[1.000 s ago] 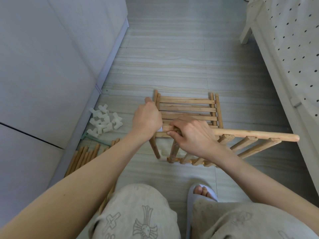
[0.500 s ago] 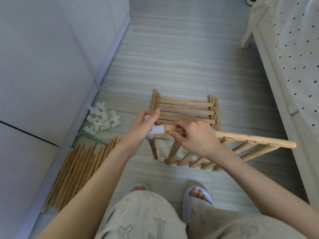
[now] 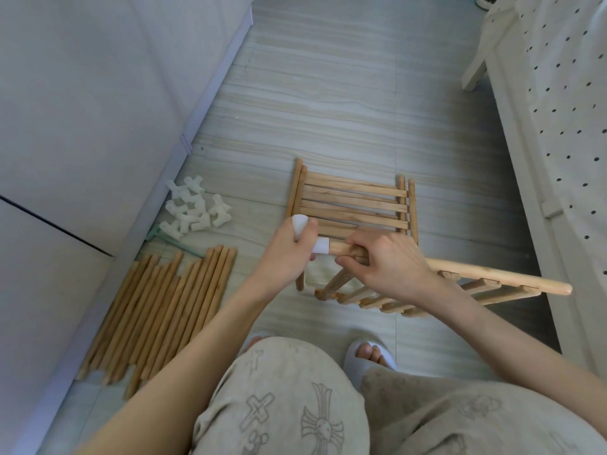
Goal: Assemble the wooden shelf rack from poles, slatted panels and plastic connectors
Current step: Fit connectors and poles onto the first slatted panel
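My left hand (image 3: 290,249) grips a white plastic connector (image 3: 320,245) that sits on the near end of a slatted panel's round rail (image 3: 492,274). My right hand (image 3: 384,261) grips that same rail just right of the connector and holds the slatted panel (image 3: 473,289) tilted above the floor. A second slatted panel (image 3: 353,200) lies flat on the floor behind my hands. A loose pile of white connectors (image 3: 193,210) lies to the left, and a row of wooden poles (image 3: 167,310) lies along the wall.
A grey cabinet wall (image 3: 82,110) runs down the left side. A white bed frame (image 3: 525,142) with a dotted cover borders the right. My knees and a slippered foot (image 3: 368,354) fill the bottom of the view. Striped floor stretches beyond the panels.
My left hand has shifted from covering the rail's end to gripping the connector, which now shows on the rail tip. The view has tilted, revealing the poles on the left.
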`<state>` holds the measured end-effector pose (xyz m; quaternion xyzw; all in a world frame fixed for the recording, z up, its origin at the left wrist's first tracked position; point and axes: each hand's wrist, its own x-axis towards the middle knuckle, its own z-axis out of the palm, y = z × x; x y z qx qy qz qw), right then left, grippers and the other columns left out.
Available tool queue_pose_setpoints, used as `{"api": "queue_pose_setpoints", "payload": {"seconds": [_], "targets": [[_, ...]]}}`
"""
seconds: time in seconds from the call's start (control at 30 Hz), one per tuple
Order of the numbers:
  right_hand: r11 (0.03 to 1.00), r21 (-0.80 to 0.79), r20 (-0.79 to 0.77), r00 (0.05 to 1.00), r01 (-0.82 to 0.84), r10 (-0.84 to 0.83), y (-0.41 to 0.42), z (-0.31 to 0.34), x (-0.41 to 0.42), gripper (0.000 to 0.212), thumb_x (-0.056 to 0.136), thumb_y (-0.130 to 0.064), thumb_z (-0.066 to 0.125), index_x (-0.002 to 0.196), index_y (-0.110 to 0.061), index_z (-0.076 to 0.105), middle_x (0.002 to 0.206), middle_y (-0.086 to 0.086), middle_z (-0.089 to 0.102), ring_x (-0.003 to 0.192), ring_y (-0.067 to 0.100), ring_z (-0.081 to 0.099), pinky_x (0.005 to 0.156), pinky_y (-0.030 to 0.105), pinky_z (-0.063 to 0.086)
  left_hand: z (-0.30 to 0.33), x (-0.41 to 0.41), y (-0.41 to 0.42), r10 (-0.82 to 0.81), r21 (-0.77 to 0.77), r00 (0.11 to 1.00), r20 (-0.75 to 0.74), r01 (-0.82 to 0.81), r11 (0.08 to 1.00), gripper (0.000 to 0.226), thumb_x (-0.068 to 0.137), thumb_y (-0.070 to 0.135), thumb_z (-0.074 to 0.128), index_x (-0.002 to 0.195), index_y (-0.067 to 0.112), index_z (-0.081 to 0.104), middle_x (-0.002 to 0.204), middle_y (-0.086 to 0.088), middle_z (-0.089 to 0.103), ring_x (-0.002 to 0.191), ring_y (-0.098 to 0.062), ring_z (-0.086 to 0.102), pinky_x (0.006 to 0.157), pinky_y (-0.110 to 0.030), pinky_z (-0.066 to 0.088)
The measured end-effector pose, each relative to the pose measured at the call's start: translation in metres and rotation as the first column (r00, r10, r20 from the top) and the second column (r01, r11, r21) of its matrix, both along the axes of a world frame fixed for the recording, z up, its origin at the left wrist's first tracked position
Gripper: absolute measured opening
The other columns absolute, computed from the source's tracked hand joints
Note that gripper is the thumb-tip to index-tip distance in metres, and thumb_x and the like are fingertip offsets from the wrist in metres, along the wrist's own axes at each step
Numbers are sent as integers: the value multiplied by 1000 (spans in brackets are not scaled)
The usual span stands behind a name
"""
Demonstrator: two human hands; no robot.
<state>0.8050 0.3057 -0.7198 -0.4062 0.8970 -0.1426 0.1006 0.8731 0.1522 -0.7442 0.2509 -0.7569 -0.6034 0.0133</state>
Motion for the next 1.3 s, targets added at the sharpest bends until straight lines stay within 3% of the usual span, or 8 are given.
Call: {"api": "queue_pose_setpoints", "payload": {"seconds": [0.2, 0.43, 0.6, 0.67, 0.83, 0.93, 1.13, 1.3], "targets": [[998, -57, -3, 999, 32, -33, 4, -1, 9, 20, 85, -38, 60, 82, -19, 63, 67, -13, 48, 62, 15, 50, 55, 29, 38, 0, 2, 1, -44, -32, 997, 66, 47, 998, 30, 98, 41, 38, 108, 16, 50, 84, 6, 55, 69, -2, 55, 50, -9, 38], [999, -52, 50, 999, 13, -10, 9, 4, 7, 22, 87, -39, 57, 83, -18, 63, 65, -15, 45, 60, 10, 46, 55, 28, 38, 0, 1, 3, -85, 10, 994, 73, 84, 996, 23, 97, 38, 39, 82, 24, 48, 71, 6, 54, 63, -5, 56, 61, -15, 44], [996, -85, 45, 999, -2, 6, 6, 44, -13, 27, 91, -40, 51, 87, -18, 66, 72, -5, 57, 65, 18, 52, 60, 30, 40, 23, -15, 1, -136, 237, 991, -5, 134, 962, 72, 77, 80, 25, 99, 20, 58, 59, 9, 55, 59, -8, 54, 80, -34, 44], [978, -201, 97, 994, 59, -40, 11, 67, -24, 30, 91, -37, 52, 83, -12, 67, 70, 4, 60, 64, 22, 53, 61, 35, 42, 44, -25, -1, -144, 319, 975, -171, 193, 928, 72, 80, 75, 12, 85, 21, 59, 56, 7, 57, 61, -12, 53, 79, -35, 40], [861, -444, 296, 947, 249, -121, 17, 117, -39, 24, 94, -23, 53, 92, -7, 71, 59, -2, 50, 56, 8, 42, 57, 24, 34, 96, -30, -16, -273, -103, 851, -449, 254, 962, 16, 95, 35, 39, 98, 31, 54, 70, 12, 61, 68, -4, 55, 68, -19, 46], [808, -522, 289, 948, 272, -132, 8, 139, -36, 24, 96, -21, 50, 97, -6, 69, 62, -8, 48, 62, 9, 43, 62, 24, 34, 132, -29, -18, -297, -271, 791, -536, 172, 947, 14, 97, 24, 43, 95, 36, 50, 70, 10, 55, 63, 1, 48, 65, -19, 41], [708, -644, 263, 953, 291, -153, -9, 177, -27, 22, 95, -23, 51, 77, -20, 62, 64, -2, 42, 64, 12, 39, 64, 27, 33, 178, -35, -18, -243, -369, 794, -558, 25, 929, 22, 100, 21, 39, 88, 35, 49, 69, 13, 52, 59, -5, 43, 65, -35, 39], [651, -680, 245, 942, 336, -230, 2, 182, -20, 21, 90, -41, 56, 83, -24, 66, 65, -1, 48, 66, 17, 48, 72, 35, 42, 195, -39, -11, -225, -337, 811, -540, 37, 941, 24, 97, 29, 36, 96, 20, 59, 72, 10, 53, 63, -13, 44, 65, -39, 40]]}}
